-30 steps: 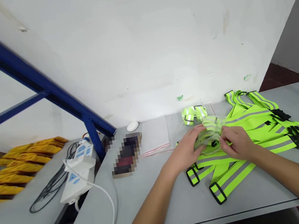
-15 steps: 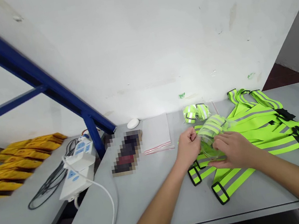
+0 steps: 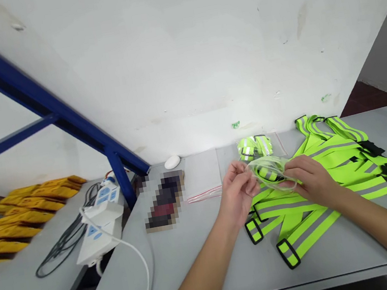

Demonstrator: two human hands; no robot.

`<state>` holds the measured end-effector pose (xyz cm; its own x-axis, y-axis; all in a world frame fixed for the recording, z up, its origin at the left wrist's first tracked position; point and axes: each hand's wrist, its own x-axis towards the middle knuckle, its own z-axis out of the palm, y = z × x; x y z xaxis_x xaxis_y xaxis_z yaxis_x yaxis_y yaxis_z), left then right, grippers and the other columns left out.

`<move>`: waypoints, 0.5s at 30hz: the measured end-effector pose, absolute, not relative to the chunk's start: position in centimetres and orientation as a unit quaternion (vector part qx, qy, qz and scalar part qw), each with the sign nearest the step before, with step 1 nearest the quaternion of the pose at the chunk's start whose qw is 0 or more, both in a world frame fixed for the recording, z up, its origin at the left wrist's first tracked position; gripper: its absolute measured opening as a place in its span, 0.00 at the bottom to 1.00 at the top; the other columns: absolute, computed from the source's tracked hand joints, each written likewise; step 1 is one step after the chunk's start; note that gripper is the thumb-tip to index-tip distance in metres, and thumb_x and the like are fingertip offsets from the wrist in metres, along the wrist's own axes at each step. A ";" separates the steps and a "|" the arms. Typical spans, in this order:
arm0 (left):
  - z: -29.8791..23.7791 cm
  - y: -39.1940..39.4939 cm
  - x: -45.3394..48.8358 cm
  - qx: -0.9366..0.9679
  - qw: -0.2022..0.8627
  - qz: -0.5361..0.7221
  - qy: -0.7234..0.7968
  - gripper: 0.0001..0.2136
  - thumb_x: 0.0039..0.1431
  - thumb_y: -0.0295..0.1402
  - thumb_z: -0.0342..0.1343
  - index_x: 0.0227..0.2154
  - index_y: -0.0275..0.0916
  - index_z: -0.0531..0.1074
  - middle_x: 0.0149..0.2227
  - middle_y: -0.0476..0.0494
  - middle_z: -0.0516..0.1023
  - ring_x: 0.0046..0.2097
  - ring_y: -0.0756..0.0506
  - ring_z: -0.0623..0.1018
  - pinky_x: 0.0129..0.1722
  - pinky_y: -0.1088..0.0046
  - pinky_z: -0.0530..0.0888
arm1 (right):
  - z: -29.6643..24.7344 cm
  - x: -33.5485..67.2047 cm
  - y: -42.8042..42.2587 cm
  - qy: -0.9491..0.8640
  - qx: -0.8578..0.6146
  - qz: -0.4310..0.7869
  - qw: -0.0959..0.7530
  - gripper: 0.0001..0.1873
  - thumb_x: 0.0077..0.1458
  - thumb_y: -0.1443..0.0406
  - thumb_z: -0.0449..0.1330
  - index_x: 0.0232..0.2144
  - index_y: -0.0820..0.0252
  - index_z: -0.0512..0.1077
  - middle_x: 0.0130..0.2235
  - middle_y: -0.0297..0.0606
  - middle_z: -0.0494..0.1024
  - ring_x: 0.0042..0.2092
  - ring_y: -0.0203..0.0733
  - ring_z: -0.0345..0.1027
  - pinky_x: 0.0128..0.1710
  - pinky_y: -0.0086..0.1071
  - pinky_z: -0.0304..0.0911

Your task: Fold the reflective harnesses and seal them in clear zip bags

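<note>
My left hand (image 3: 236, 191) and my right hand (image 3: 310, 178) are both closed on a clear plastic bag (image 3: 271, 172) that holds a folded neon-yellow reflective strap. I hold the bag a little above the grey table (image 3: 206, 258). The left fingers pinch the bag's left edge. The right hand grips its right side. Under the hands lies a pile of neon-yellow reflective straps with black buckles (image 3: 336, 170). Another bagged strap (image 3: 255, 146) rests just behind, by the wall.
A stack of flat clear zip bags (image 3: 201, 174) lies left of the hands, beside a blurred dark object (image 3: 164, 202) and a small white oval (image 3: 172, 161). A white power strip with cables (image 3: 98, 222), a blue frame post (image 3: 122, 183) and yellow packets (image 3: 21, 213) are further left.
The bagged strap has been lifted slightly and turned between my hands. My left hand shifted from lying on the bundle to pinching the bag's left edge; my right hand moved to its right side.
</note>
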<state>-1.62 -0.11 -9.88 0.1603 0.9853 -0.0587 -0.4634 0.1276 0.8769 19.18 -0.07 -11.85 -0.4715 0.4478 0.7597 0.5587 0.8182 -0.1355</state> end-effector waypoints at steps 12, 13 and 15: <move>-8.6 1.5 0.0 0.667 0.523 0.431 0.310 0.19 0.51 0.43 0.64 0.44 0.40 0.73 0.45 0.42 0.76 0.48 0.42 0.75 0.49 0.68 0.70 | -10.2 18.6 -1.4 -0.656 -0.361 0.159 0.643 0.07 0.58 0.67 0.59 0.31 0.54 0.64 0.34 0.38 0.71 0.36 0.41 0.69 0.30 0.33 0.66; -8.4 1.3 0.5 0.648 0.527 0.445 0.324 0.16 0.52 0.43 0.63 0.40 0.39 0.73 0.40 0.44 0.76 0.43 0.44 0.76 0.43 0.70 0.71 | -10.2 18.6 -1.2 -0.637 -0.365 0.178 0.655 0.07 0.58 0.65 0.60 0.32 0.54 0.64 0.35 0.38 0.70 0.37 0.41 0.69 0.32 0.33 0.67; -8.1 0.8 1.2 0.606 0.521 0.479 0.364 0.13 0.53 0.43 0.63 0.34 0.39 0.72 0.30 0.49 0.74 0.32 0.49 0.74 0.32 0.75 0.70 | -10.1 18.9 -0.6 -0.604 -0.371 0.213 0.673 0.09 0.56 0.62 0.62 0.36 0.53 0.64 0.38 0.40 0.71 0.40 0.42 0.69 0.35 0.34 0.69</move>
